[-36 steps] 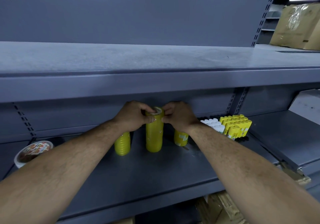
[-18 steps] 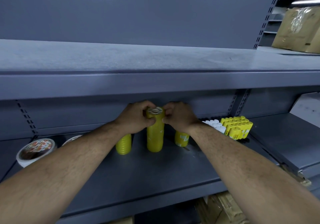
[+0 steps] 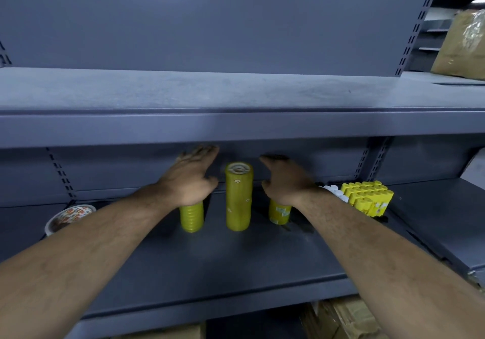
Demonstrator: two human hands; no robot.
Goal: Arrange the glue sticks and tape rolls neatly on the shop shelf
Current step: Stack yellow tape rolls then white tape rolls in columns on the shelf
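With our left hand (image 3: 190, 178) and right hand (image 3: 284, 181) spread wide and empty either side of the tall stack of tape rolls (image 3: 238, 197) standing upright on the shelf (image 3: 236, 260), we should nudge it gently into line with the shorter stacks (image 3: 191, 216).

Shelf (image 3: 236, 265) matt grey metal; tape stack (image 3: 238, 197) glossy yellow plastic.

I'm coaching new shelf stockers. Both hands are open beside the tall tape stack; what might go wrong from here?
The tall tape stack stands free; a brush from the left hand or right hand may topple it. Falling, it might knock the short stack by the left wrist. Withdrawn carelessly, the right hand might also nudge the nearby glue sticks.
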